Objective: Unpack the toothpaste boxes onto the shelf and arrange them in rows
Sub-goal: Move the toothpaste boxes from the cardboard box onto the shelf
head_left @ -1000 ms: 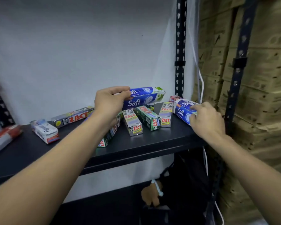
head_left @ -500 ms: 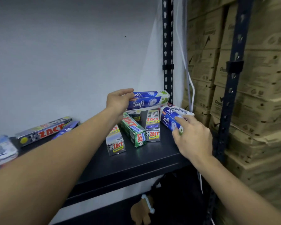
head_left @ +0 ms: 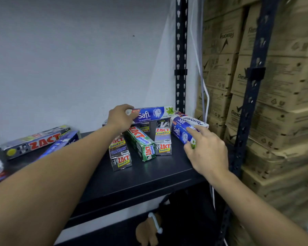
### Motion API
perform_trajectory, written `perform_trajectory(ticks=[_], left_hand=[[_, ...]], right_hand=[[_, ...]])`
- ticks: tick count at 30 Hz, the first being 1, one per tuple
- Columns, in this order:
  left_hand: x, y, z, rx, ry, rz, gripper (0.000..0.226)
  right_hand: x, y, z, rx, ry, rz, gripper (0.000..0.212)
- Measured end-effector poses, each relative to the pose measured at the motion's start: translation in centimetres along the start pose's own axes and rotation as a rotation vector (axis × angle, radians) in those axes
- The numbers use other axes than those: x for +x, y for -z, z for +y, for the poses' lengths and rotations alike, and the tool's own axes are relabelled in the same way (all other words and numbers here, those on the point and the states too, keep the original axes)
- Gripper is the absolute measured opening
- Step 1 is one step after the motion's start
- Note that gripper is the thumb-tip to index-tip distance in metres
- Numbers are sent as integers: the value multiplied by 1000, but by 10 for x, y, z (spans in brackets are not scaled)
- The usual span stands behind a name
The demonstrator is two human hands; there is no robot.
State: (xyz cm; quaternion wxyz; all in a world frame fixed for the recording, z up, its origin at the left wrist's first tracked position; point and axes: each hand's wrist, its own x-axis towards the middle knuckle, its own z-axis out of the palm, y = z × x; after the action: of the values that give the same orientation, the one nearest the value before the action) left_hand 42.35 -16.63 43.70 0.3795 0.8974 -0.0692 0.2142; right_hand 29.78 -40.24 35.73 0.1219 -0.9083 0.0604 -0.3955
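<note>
While the left hand (head_left: 120,119) keeps its curled grip on one end of the long blue-and-white Safi carton (head_left: 153,113), lying crosswise just left of the black perforated steel upright (head_left: 180,50), the right hand (head_left: 207,148) still pinches the near end of the second blue Safi carton (head_left: 180,131) at that upright's foot. Neither has budged in the last second! Three grey and green Zact cartons (head_left: 140,142) stand rowed left of the upright on the black metal shelf (head_left: 149,176). The squaring-up, I'd say, isn't finished.
</note>
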Motion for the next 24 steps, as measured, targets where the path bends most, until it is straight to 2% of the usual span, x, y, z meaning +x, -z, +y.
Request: perform_trajectory(ticks=[4,9,20,24], left_hand=[[2,-4,1,103,34,54,45],[-2,-3,-7,153,-25,-66,72],[-9,-1,-4,261,-24,-42,60],[-18,3,-1,320,-35,-70,79]], right_hand=[[0,0,-1,-8,4,-15,41],[0,2,-2,-20,5,-37,42],[1,2,0,-18,2,-53,43],[1,5,-2,-17,-13,-84,45]])
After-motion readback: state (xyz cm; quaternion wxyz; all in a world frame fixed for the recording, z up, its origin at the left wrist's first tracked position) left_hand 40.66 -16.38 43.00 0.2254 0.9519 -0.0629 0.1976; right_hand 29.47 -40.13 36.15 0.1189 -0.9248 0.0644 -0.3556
